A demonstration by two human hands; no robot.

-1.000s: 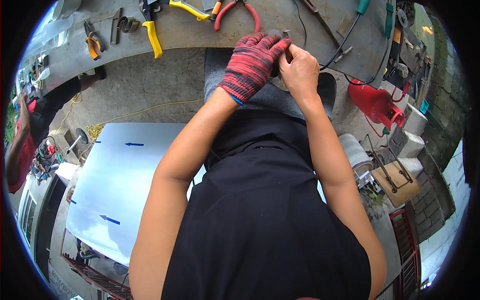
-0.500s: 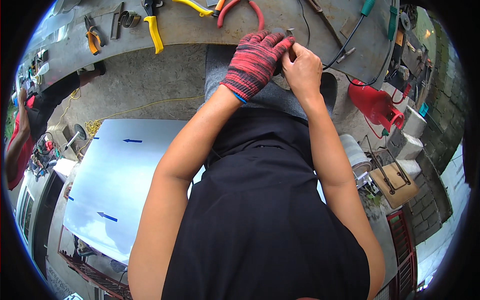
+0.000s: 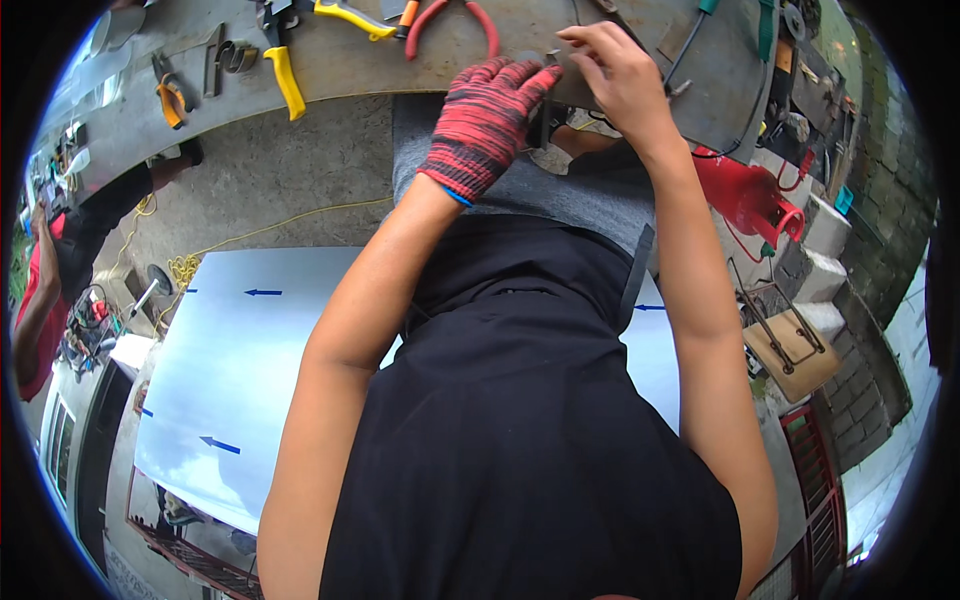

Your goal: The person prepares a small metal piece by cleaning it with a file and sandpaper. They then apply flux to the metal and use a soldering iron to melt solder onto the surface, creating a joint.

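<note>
My left hand [image 3: 485,130], in a red and black knit glove, is closed at the near edge of the metal workbench [image 3: 350,75]. From under its fingers a dark metal piece [image 3: 540,128] sticks out toward me; most of it is hidden by the glove. My right hand [image 3: 622,80] is bare and raised just right of the glove, thumb and fingers apart, with nothing visible in it. A small shiny metal bit [image 3: 553,56] shows between the two hands. Closest to the glove on the bench are pliers with red handles [image 3: 425,30].
Yellow-handled snips [image 3: 285,85] and orange-handled pliers [image 3: 170,95] lie on the bench at left. A cable with a green grip [image 3: 690,50] crosses its right side. A red tank [image 3: 745,195] stands at right. Behind me is a shiny sheet [image 3: 250,350]; another person [image 3: 75,240] is at far left.
My right hand has come away from the glove, lifted and opened to the right. The gloved hand stays closed at the bench edge. The whole view has shifted slightly.
</note>
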